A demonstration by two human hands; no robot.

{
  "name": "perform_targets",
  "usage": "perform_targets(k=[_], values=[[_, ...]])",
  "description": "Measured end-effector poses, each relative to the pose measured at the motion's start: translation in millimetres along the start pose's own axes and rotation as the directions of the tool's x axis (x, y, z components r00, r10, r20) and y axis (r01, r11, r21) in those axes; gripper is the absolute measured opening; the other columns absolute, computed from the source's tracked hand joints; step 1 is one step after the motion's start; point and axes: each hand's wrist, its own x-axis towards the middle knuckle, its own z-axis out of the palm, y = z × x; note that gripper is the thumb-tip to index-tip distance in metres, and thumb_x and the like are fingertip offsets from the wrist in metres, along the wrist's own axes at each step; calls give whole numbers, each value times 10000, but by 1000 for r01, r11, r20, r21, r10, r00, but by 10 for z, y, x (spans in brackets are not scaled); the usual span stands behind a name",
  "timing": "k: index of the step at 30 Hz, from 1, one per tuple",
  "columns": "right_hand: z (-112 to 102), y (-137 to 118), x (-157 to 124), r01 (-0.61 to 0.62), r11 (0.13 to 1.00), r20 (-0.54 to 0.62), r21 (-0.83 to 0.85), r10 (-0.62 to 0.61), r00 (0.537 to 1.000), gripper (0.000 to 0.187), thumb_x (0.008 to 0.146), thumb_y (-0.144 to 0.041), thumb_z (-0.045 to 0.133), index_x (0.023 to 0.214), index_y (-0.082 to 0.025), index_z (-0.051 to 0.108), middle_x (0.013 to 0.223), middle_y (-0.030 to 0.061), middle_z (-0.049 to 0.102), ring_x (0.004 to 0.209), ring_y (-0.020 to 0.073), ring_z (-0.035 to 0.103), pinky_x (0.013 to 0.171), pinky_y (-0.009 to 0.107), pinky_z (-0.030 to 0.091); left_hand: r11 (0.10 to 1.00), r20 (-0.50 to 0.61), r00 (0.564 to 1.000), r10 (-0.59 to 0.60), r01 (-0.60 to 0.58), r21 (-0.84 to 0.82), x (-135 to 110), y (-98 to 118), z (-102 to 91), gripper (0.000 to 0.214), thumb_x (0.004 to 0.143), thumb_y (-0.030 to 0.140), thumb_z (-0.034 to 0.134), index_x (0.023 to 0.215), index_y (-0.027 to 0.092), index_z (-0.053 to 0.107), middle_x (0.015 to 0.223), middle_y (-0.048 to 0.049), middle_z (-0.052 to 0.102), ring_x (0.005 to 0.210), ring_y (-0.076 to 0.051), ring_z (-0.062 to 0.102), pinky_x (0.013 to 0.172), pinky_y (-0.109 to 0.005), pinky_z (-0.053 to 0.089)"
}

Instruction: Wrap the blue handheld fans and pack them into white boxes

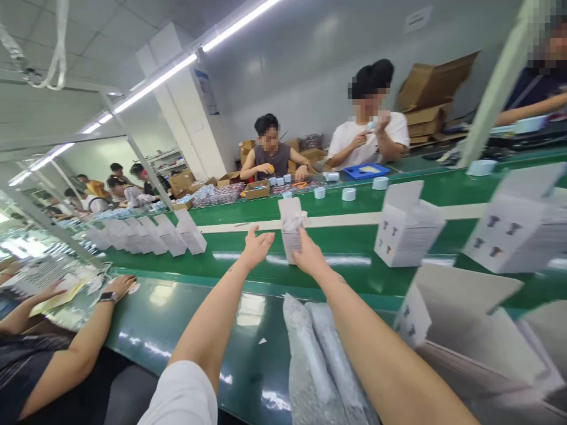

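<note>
Both my arms reach out over the green conveyor belt (239, 265). My right hand (310, 254) grips the right side of a small white cardboard box (290, 215), which stands with its top flap up. Something pale and plastic-looking shows in the box's mouth. Left of that box, and apart from it, my left hand (257, 245) is open with its fingers spread and nothing in it. Below my right forearm, long bubble-wrapped items (305, 354) lie on the green table (252, 342).
White boxes (407, 227) with raised flaps stand on the belt at right; a row of more boxes (170, 233) is at left. A large open box (469, 330) is near my right arm. Light-blue round pieces (349, 193) dot the far side. A co-worker's arm (95, 319) rests at left.
</note>
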Motion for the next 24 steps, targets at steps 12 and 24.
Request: perform_targets(k=[12, 24], values=[[-234, -365, -747, 1, 976, 137, -219, 30, 990, 508, 895, -428, 438, 1353, -210, 473, 1137, 179, 636, 973, 338, 635, 739, 427, 495, 831, -383, 782, -492, 553, 61, 560, -1773, -1019, 589, 854, 308, 536, 1378, 93, 375, 1424, -250, 441, 1353, -323, 401, 1075, -441, 327], [221, -558, -1141, 258, 808, 566, -530, 110, 817, 681, 714, -170, 712, 1370, -198, 530, 1157, 204, 642, 1034, 384, 597, 854, 501, 485, 888, -369, 854, -367, 440, 133, 943, -1721, -805, 276, 910, 197, 394, 1045, 78, 604, 1151, -238, 622, 1169, -339, 552, 988, -437, 407]])
